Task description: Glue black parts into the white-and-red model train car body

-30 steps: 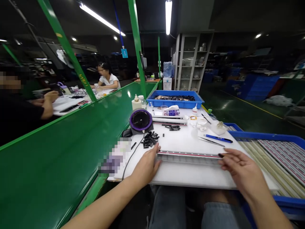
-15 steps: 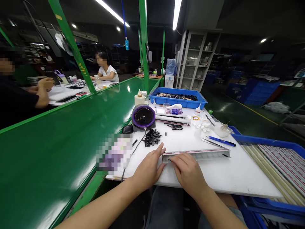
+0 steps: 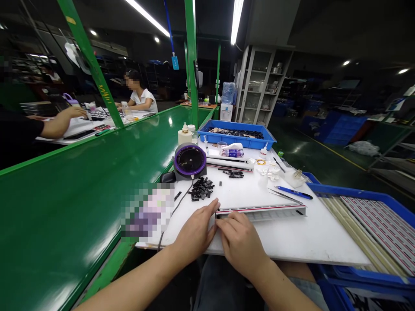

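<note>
A long pale channel-shaped strip (image 3: 269, 211) with a red line and black slots along its top edge lies across the white table in front of me. My left hand (image 3: 196, 226) grips the strip's left end, thumb below and forefinger along the side. My right hand (image 3: 240, 237) is closed, its fingertips pressed at that same end beside the left thumb. A small black piece (image 3: 218, 215) shows there, mostly covered by the fingers. Another dark piece (image 3: 299, 212) sits inside the strip's right end.
A pile of small black pieces (image 3: 201, 188) lies beyond my left hand, near a round purple-rimmed fan (image 3: 190, 160). Tweezers (image 3: 285, 196) and a blue pen-like tool (image 3: 294, 192) rest behind the strip. Blue bins (image 3: 394, 203) stand right; a green partition (image 3: 97, 172) runs left, co-workers beyond.
My right hand has moved left along the strip with the small black piece, up to the end held by my left hand. The whole view has shifted slightly.
</note>
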`<state>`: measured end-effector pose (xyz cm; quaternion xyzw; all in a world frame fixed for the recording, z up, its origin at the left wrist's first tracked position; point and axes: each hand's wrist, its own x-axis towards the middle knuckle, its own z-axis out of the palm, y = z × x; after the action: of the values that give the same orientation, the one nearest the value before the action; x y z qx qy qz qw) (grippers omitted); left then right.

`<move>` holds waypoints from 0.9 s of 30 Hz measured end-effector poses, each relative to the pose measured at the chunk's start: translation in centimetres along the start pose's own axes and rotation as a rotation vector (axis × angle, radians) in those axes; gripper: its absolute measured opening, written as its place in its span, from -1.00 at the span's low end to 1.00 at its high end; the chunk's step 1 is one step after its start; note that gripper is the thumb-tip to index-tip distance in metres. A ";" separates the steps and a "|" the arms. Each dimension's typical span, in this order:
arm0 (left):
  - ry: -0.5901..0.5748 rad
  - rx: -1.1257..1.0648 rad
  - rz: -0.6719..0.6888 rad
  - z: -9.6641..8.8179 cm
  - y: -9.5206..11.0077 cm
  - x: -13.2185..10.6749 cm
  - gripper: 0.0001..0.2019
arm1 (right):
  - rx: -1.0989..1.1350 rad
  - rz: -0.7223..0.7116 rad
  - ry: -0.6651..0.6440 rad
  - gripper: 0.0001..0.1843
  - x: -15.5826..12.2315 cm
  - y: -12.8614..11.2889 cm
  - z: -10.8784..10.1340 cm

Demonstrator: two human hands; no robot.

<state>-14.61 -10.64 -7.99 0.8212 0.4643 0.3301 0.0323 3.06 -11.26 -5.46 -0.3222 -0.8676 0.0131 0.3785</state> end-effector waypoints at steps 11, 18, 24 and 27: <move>-0.083 0.442 0.145 -1.4 1.6 1.1 -0.83 | -0.165 0.185 0.054 -0.63 -3.1 7.0 -3.8; -0.231 0.630 -0.004 -2.1 2.8 2.0 -0.67 | -0.185 0.181 0.049 -0.65 -3.2 6.0 -3.1; -0.228 0.545 -0.018 -2.3 1.9 2.0 -0.61 | -0.058 0.103 0.312 -0.68 -3.2 5.9 -4.9; -0.182 0.482 -0.034 -2.1 1.7 1.8 -0.58 | -0.022 0.268 0.480 -0.71 -1.8 8.2 -7.0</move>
<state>-13.88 -10.76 -4.82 0.8235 0.5387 0.1342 -0.1173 13.15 -7.34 -3.87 -0.4322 -0.7027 -0.0233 0.5647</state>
